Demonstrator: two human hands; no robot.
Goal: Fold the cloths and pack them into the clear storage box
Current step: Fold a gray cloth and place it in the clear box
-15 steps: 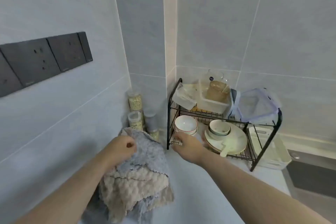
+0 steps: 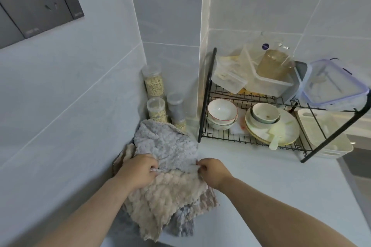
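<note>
A heap of fluffy cloths lies on the white counter by the left wall: a grey cloth (image 2: 166, 146) on top at the back, a beige cloth (image 2: 160, 202) in front. My left hand (image 2: 138, 170) pinches the grey cloth's near edge at its left. My right hand (image 2: 212, 170) pinches the same edge at its right. A clear storage box with a purple-rimmed lid (image 2: 331, 84) leans on the top shelf of the black wire rack (image 2: 208, 94), far right.
Three clear jars of grain (image 2: 154, 86) stand in the corner behind the cloths. The rack's lower shelf holds bowls (image 2: 221, 114) and plates (image 2: 285, 132); its top shelf holds plastic tubs (image 2: 269, 84). A white tray (image 2: 329, 142) sits under its right end. Dark wall sockets (image 2: 40, 0) are upper left.
My right hand has come back from the rack's lower shelf to the cloth heap and taken hold of the grey cloth's edge. The view has tilted down and closer.
</note>
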